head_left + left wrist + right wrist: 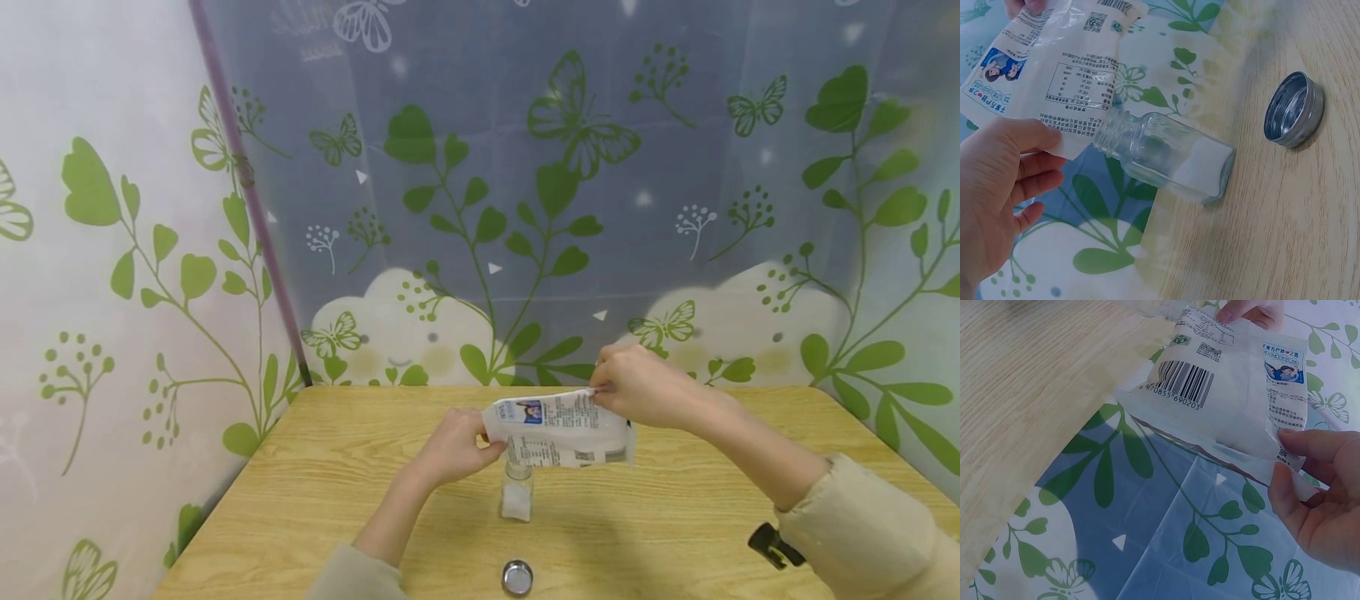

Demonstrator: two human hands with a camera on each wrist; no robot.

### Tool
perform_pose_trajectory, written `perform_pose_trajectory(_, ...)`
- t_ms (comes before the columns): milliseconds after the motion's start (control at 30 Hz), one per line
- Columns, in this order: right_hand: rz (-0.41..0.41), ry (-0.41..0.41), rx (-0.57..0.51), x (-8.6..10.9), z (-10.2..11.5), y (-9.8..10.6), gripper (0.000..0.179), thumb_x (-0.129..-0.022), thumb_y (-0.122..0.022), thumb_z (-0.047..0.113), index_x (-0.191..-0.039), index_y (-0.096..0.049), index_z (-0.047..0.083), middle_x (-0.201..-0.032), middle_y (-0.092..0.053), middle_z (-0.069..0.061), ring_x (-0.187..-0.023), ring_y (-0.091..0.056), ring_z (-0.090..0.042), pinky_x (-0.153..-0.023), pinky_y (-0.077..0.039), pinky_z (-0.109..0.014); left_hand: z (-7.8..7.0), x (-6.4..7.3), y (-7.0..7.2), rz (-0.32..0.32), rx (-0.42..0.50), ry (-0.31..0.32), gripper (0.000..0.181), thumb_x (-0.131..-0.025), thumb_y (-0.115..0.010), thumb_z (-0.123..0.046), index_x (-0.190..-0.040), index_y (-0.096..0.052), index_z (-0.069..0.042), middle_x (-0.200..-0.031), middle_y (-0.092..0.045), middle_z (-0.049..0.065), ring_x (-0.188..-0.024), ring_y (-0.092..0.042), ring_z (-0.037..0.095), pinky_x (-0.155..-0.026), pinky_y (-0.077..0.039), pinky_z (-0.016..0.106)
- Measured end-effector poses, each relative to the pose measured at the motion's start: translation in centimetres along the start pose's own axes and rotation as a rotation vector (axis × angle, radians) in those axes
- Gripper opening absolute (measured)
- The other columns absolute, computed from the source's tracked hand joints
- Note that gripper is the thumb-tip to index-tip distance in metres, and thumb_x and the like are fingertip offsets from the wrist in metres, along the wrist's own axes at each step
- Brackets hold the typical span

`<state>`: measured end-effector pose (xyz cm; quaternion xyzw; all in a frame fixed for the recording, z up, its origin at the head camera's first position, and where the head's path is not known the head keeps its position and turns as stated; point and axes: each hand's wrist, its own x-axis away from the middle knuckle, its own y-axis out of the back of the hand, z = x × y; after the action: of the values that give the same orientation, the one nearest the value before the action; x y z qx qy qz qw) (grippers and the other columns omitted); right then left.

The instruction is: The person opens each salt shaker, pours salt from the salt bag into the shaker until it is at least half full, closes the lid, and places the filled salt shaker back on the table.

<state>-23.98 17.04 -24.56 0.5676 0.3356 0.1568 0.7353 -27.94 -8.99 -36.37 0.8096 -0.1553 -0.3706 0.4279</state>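
A white printed plastic bag [558,429] is tilted over a small glass jar [517,493], its low corner at the jar's mouth. My left hand [457,446] pinches that corner between thumb and fingers. At the raised end, my right hand [645,385] pinches the bag's edge; this hand [1319,487] shows a bunched fold between thumb and fingers in the right wrist view. White powdery contents [1204,165] fill the lower part of the jar, which stands upright on the table. A round metal lid [1294,109] lies on the table near the jar, its hollow inside facing up.
The light wood-grain table [300,517] reaches back to a printed curtain [465,208] with green leaves and butterflies. A purple pole [247,175] stands at the back left. A black clip [775,546] shows by the right sleeve.
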Motion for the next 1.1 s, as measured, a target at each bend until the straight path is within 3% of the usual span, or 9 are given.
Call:
perform_pose_trajectory(567,0.002,0.004,0.002,-0.07,0.10,0.08,0.005,-0.079,-0.068,0.001,-0.081,-0.072,0.003,-0.074,-0.052,0.003,-0.067,-0.051,-0.009,-0.056,-0.046,-0.018,0.03,0.02,-0.04,0.001,0.003,0.010,0.015,-0.080,-0.068,-0.012,-0.095,-0.071,-0.011,-0.081,-0.067,-0.003,-0.072,-0.060,0.018,-0.071,-0.040,0.030)
perform_pose_trajectory(1100,0.002,0.012,0.008,0.01,0.08,0.16,0.006,-0.078,-0.068,0.001,-0.082,-0.072,0.002,-0.074,-0.052,0.003,-0.068,-0.051,-0.010,-0.057,-0.046,-0.018,0.08,-0.01,-0.27,0.004,0.026,0.012,0.015,-0.080,-0.069,-0.010,-0.095,-0.071,-0.010,-0.082,-0.067,-0.001,-0.072,-0.060,0.020,-0.064,-0.043,0.023)
